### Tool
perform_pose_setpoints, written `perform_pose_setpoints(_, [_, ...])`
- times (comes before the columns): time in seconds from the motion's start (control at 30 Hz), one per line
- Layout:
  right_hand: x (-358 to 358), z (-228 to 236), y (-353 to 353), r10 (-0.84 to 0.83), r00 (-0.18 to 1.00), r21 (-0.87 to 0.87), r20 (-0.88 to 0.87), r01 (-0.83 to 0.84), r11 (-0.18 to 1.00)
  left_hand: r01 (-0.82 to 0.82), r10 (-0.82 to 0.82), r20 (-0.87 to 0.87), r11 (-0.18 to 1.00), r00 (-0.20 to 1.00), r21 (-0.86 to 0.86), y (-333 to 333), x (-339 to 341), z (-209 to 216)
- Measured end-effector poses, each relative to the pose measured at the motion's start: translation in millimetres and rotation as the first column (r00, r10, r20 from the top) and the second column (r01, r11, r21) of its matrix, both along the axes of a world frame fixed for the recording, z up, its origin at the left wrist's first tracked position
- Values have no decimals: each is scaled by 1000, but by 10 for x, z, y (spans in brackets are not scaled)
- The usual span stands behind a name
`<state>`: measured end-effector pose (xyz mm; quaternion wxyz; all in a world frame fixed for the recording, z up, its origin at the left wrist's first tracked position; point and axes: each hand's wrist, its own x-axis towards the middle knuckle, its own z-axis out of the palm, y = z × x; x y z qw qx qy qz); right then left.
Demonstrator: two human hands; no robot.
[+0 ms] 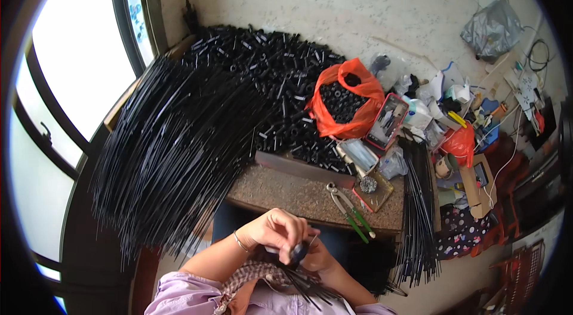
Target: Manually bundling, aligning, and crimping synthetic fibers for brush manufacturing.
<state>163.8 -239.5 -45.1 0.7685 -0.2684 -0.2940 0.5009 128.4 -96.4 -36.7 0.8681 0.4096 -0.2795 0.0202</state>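
My left hand (277, 230), with a bracelet at the wrist, is held close in front of my body with its fingers closed on a small dark round part (297, 253). My right hand (319, 257) meets it there, fingers curled around the same part; its grip is partly hidden. Several thin black strands (305, 287) run down from between the hands over my lap. Whether they are joined to the part cannot be made out. Beyond the hands, end cutters with green handles (352, 213) lie at the table's front edge.
A large bundle of black strands (173, 148) covers the table's left side. Behind it is a heap of short black tubular parts (262, 58). An orange bag (325, 118) holds small black rings. More strands (418, 219) hang at the right, near a cluttered area with an open cardboard box (479, 195).
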Motion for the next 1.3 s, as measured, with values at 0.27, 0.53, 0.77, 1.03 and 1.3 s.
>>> perform_pose_setpoints(0.27, [31,71,202,-785,577,-150,226,817,557,-664,694,245,433,677,609,-133,24,435])
perform_pose_setpoints(0.53, [148,105,20,-428,805,-129,412,516,847,-469,583,-28,681,812,562,98,-91,237])
perform_pose_setpoints(0.77, [260,-58,73,-173,910,-20,377,194,981,-153,223,-105,880,969,450,176,-127,105])
perform_pose_setpoints(1.03, [155,0,197,-518,408,-17,752,798,603,-505,766,48,375,642,777,-122,-98,51])
perform_pose_setpoints(1.3, [364,7,404,-612,618,-152,494,754,639,-558,736,-121,600,667,574,-43,215,-121])
